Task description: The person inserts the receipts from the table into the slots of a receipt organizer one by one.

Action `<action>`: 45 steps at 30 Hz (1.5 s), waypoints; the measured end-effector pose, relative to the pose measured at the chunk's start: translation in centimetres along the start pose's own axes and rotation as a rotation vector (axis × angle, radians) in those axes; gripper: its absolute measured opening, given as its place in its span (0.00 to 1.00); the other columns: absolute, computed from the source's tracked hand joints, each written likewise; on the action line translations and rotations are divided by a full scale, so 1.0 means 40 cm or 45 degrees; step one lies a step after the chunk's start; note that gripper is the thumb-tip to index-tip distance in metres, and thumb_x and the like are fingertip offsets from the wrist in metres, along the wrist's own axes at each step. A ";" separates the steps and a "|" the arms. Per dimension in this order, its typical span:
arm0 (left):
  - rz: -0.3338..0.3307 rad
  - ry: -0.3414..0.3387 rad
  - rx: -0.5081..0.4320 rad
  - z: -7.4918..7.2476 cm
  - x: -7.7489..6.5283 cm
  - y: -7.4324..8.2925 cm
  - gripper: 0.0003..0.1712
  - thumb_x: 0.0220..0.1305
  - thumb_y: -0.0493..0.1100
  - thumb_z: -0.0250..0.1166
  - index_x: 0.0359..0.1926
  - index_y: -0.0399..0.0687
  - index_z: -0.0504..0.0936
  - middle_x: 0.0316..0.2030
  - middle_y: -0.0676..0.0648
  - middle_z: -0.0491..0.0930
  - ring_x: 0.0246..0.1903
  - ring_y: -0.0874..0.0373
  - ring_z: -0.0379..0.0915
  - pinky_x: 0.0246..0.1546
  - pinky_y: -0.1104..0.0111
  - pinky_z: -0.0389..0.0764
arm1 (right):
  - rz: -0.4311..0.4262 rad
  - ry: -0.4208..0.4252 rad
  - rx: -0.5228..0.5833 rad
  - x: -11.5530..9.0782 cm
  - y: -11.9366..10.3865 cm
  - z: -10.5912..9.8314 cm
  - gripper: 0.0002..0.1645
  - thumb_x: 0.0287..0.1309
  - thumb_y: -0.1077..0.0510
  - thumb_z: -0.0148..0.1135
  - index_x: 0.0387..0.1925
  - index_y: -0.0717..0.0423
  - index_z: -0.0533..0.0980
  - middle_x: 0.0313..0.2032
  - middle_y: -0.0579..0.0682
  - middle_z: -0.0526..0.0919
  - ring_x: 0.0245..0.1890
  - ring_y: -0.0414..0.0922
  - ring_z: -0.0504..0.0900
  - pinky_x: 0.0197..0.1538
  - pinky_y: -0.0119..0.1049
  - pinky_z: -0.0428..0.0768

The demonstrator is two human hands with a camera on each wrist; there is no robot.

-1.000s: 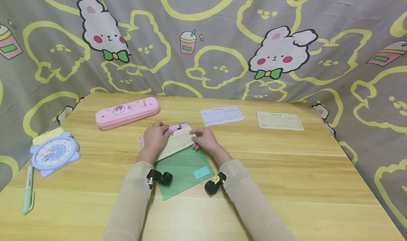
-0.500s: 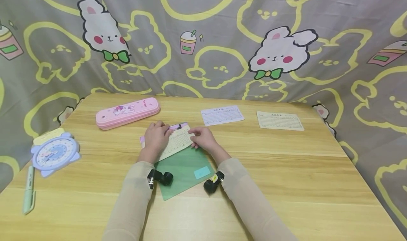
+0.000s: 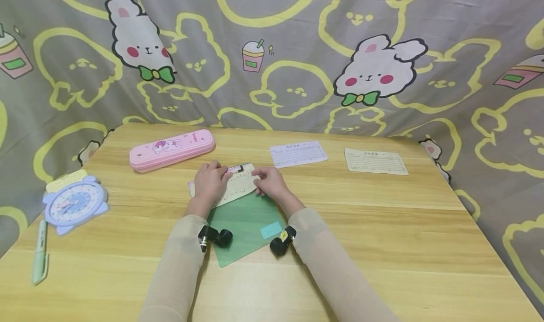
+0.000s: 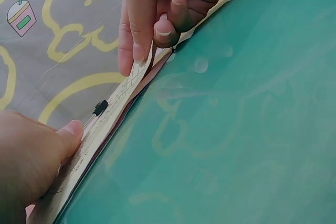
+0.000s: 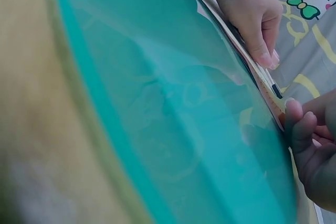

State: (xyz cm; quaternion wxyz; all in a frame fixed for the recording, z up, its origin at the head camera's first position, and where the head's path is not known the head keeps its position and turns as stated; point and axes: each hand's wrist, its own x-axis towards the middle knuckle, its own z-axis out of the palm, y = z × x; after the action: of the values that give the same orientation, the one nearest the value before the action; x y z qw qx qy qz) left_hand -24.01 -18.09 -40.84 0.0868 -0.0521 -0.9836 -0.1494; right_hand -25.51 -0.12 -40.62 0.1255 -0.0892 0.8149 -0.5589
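Cream sheet (image 3: 240, 185) had just bowed up, near edge shifted toward 12 o'clock and baring more of the green board (image 3: 242, 227), so it probably was being worked at the clip (image 3: 241, 169), not settled. Left hand (image 3: 210, 182) pinched the clip from 9 o'clock, right hand (image 3: 270, 182) pinched the sheet's 2 o'clock edge; sheet overlapped the board's 12 o'clock end

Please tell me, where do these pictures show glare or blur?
Head view: pale sheen on the table, near the bottom; left wrist view: reflections on the green sheet; right wrist view: reflections too, lower left badly blurred.
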 end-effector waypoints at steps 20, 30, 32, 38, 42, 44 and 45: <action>-0.001 0.022 -0.018 -0.002 -0.004 0.002 0.22 0.60 0.52 0.52 0.49 0.41 0.75 0.40 0.44 0.69 0.37 0.50 0.60 0.38 0.59 0.63 | -0.023 0.027 -0.023 -0.003 0.002 0.004 0.16 0.49 0.68 0.55 0.43 0.63 0.73 0.43 0.58 0.74 0.12 0.40 0.71 0.16 0.27 0.69; -0.011 0.062 -0.079 0.002 -0.009 -0.005 0.24 0.59 0.53 0.53 0.50 0.41 0.74 0.40 0.44 0.69 0.37 0.50 0.60 0.37 0.59 0.63 | -0.040 -0.045 -0.040 -0.027 0.022 -0.033 0.13 0.52 0.64 0.55 0.41 0.62 0.74 0.30 0.52 0.77 0.13 0.41 0.70 0.17 0.29 0.70; -0.014 0.057 -0.081 0.000 -0.009 -0.006 0.24 0.60 0.53 0.53 0.50 0.41 0.74 0.40 0.44 0.69 0.37 0.50 0.60 0.37 0.59 0.63 | -0.040 -0.065 -0.052 -0.031 0.024 -0.042 0.12 0.52 0.63 0.55 0.41 0.61 0.74 0.27 0.52 0.77 0.13 0.41 0.70 0.15 0.28 0.69; -0.032 0.041 -0.094 0.003 -0.009 -0.008 0.24 0.60 0.54 0.52 0.50 0.42 0.73 0.41 0.43 0.69 0.38 0.50 0.59 0.39 0.58 0.62 | -0.060 -0.169 -0.073 -0.052 0.023 -0.077 0.13 0.53 0.61 0.55 0.41 0.62 0.74 0.27 0.53 0.76 0.15 0.42 0.71 0.17 0.30 0.70; -0.039 0.037 -0.103 0.006 -0.009 -0.006 0.24 0.60 0.53 0.52 0.50 0.42 0.74 0.41 0.43 0.68 0.39 0.49 0.59 0.39 0.57 0.62 | -0.098 -0.207 -0.045 -0.070 0.035 -0.135 0.17 0.53 0.60 0.55 0.45 0.64 0.72 0.30 0.57 0.76 0.19 0.45 0.73 0.20 0.32 0.72; -0.039 0.042 -0.108 0.006 -0.009 -0.005 0.24 0.60 0.53 0.52 0.50 0.41 0.74 0.41 0.43 0.68 0.38 0.49 0.59 0.38 0.57 0.62 | -0.102 -0.202 -0.008 -0.083 0.042 -0.178 0.19 0.54 0.60 0.55 0.47 0.65 0.70 0.31 0.60 0.75 0.22 0.48 0.74 0.22 0.35 0.73; -0.039 0.044 -0.109 0.006 -0.009 -0.004 0.24 0.60 0.53 0.52 0.50 0.41 0.74 0.41 0.43 0.69 0.38 0.49 0.59 0.38 0.57 0.62 | -0.095 -0.195 0.005 -0.089 0.047 -0.202 0.20 0.54 0.59 0.54 0.48 0.65 0.70 0.32 0.61 0.75 0.24 0.50 0.74 0.23 0.37 0.73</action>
State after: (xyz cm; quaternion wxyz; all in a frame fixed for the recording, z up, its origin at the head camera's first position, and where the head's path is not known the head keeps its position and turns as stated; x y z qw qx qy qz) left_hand -23.72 -18.19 -41.17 0.0991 -0.0380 -0.9753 -0.1936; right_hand -24.57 8.74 -39.21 0.1667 -0.1618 0.7978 -0.5564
